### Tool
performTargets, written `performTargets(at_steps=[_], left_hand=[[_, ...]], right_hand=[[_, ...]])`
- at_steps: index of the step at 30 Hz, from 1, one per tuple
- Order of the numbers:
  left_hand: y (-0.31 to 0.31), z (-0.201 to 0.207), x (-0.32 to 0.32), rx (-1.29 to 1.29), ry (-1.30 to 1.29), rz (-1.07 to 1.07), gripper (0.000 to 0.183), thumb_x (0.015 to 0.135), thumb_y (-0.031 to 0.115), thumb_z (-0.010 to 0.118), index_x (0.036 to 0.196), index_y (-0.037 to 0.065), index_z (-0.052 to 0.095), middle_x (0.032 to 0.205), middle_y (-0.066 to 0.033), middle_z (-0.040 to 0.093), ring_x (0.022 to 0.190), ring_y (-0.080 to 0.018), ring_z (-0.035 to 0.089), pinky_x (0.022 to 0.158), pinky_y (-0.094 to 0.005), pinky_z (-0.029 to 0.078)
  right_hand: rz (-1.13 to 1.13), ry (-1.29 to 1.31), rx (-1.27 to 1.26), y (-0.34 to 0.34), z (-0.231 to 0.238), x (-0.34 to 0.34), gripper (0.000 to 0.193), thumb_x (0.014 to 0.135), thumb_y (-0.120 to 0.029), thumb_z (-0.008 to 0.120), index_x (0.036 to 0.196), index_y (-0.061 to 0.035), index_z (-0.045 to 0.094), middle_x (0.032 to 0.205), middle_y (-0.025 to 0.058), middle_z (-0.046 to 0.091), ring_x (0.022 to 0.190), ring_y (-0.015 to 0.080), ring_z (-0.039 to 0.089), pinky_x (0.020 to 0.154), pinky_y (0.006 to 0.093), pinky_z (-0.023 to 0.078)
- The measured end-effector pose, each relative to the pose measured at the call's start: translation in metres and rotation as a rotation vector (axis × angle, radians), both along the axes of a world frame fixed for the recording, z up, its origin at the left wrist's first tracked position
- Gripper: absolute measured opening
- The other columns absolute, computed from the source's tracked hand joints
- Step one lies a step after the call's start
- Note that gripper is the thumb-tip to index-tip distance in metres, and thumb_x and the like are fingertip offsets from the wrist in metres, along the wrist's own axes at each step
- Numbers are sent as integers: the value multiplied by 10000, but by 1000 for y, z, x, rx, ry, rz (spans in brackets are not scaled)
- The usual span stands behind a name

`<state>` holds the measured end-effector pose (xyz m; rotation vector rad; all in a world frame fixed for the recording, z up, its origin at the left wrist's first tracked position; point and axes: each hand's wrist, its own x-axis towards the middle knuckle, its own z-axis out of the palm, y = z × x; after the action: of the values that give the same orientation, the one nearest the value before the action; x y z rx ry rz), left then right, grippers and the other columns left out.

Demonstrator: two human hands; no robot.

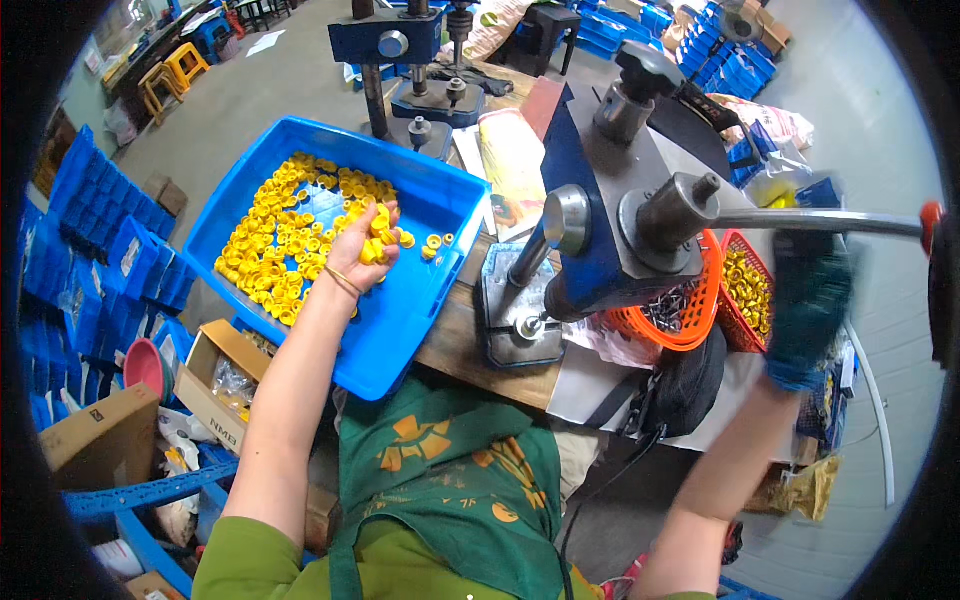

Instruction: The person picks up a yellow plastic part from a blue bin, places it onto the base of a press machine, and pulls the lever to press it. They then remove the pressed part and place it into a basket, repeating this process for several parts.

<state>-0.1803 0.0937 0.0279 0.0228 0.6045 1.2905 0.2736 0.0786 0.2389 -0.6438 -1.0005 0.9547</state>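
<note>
My left hand [365, 247] is over the blue tray [375, 368], fingers curled round several small yellow plastic caps [376, 226]. Many loose yellow caps [262, 240] lie in the tray, mostly toward its left and far side. A few more sit apart near its right wall. My right hand [812, 300], in a dark green glove, is smeared by motion beside the metal lever [820, 222] of the hand press [640, 200]. Whether it grips the lever cannot be made out. Under the press, a small round metal fixture [530, 326] stands on the base plate.
An orange basket [690, 335] of dark metal parts and a red basket [735, 245] of gold-coloured parts stand right of the press. Behind is a second press [385, 42]. Cardboard boxes [105, 435] and stacked blue bins [110, 205] crowd the left. A black bag [680, 390] lies near the table's front.
</note>
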Motion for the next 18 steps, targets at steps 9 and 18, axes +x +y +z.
performTargets(at_steps=[9, 18], left_hand=[[-50, 39, 102, -56, -125, -156, 214, 902, 326, 441, 920, 120, 493, 753, -21, 516, 629, -123, 495, 437, -224, 396], [-68, -14, 173, 131, 749, -302, 224, 884, 286, 487, 907, 66, 523, 669, -10, 525, 554, -110, 495, 458, -230, 388]], right_hand=[[205, -1216, -11, -34, -223, -120, 294, 764, -162, 613, 1023, -36, 551, 902, 185, 565, 824, 327, 544, 713, 379, 424], [9, -1205, -136, -33, -240, -99, 297, 800, -198, 601, 1017, -28, 492, 784, 156, 582, 690, 293, 564, 609, 376, 453]])
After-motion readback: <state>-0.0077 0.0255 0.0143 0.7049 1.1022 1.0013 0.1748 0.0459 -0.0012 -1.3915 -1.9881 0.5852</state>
